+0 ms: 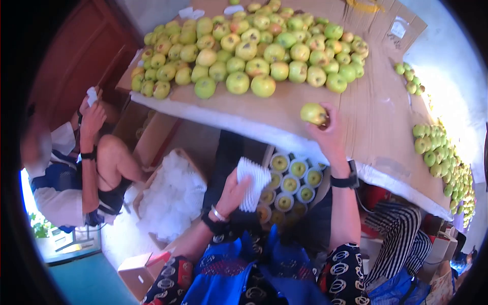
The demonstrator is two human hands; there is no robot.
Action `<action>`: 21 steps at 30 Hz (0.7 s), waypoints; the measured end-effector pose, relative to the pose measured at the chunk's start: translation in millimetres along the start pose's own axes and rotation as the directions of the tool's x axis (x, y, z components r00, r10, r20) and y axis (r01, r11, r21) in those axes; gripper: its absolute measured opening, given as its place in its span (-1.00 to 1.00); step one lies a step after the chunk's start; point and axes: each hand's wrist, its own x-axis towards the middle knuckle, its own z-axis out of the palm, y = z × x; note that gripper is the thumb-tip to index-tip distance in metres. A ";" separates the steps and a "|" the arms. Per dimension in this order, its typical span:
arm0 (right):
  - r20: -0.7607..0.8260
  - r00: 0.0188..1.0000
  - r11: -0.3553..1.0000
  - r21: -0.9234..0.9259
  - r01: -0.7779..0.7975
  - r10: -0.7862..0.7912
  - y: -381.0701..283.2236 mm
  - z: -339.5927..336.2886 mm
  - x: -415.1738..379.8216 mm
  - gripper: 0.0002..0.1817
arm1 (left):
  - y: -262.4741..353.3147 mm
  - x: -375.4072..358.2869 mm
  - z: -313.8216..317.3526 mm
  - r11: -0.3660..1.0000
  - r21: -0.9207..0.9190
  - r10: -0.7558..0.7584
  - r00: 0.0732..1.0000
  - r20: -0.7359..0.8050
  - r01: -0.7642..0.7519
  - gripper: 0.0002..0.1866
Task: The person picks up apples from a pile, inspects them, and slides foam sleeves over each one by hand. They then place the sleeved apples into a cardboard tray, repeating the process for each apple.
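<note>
My right hand (330, 134) grips a yellow-green apple (313, 113) just above the cardboard-covered table (274, 114), near its front edge. Lower down, my left hand (231, 195) is closed on a white foam net sleeve (252, 183), which looks flat. A big heap of green and yellowish apples (246, 51), some with brown marks, covers the back of the table. Below the table edge, between my arms, stands a box holding rows of apples in white sleeves (290, 184).
To the left, a box is piled with white foam sleeves (170, 198). A seated person (76, 162) there holds a white sleeve (92, 96). More apples (439, 157) lie along the right. Striped trousers (399, 229) of another person show at lower right. An open carton (137, 272) stands at lower left.
</note>
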 end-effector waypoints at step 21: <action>0.439 0.879 0.445 0.760 -0.473 0.185 -13.8 -44.0 -176.8 -0.28 | -2.7 11.0 47.8 0.978 0.203 -0.029 0.926 0.376 -0.052 -0.59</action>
